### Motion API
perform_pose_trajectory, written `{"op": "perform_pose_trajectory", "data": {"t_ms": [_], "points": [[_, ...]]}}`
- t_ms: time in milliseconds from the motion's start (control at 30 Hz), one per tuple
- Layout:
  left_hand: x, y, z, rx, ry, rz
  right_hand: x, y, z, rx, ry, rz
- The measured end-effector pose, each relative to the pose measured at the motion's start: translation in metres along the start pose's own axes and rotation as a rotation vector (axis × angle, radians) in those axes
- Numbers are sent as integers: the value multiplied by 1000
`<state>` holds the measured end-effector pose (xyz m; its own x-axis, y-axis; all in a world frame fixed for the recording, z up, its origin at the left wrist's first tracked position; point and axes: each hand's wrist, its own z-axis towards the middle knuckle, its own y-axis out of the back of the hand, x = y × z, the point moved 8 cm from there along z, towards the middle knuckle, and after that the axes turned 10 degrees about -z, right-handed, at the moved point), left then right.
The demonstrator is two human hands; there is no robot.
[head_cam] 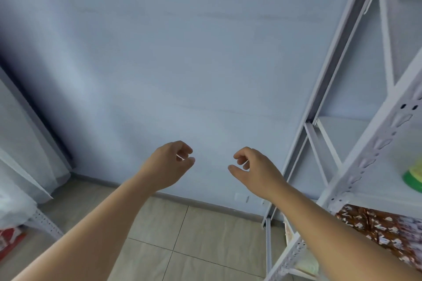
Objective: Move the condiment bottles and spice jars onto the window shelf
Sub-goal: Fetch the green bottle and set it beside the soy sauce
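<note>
The left hand (pixel 170 164) and right hand (pixel 253 170) are raised side by side before the blue-grey wall (pixel 182 52), apart from each other. The fingers (pixel 186 149) of both hands are loosely curled, thumb and fingertips apart, gripping nothing. 1 green-and-yellow item (pixel 413 178) stands on a shelf of the white metal rack (pixel 370 143), cut off by the frame edge, well right of the right hand's fingers and untouched. Its type cannot be told.

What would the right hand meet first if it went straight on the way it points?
Probably the wall: the right hand has nothing visible before it, though depth is unclear.
</note>
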<state>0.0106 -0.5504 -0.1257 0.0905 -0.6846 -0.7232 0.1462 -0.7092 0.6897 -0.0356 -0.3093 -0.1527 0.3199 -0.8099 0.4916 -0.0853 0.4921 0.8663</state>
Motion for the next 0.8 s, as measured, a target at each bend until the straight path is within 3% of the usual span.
{"op": "perform_pose_trajectory", "data": {"t_ms": [567,800], "points": [[-61,-32,-85,19,-105,-2,-20,52,-84,-59,-63,158],[-107,-66,-99,58,-147,-21,-61,83,-119,-80,-96,181]]}}
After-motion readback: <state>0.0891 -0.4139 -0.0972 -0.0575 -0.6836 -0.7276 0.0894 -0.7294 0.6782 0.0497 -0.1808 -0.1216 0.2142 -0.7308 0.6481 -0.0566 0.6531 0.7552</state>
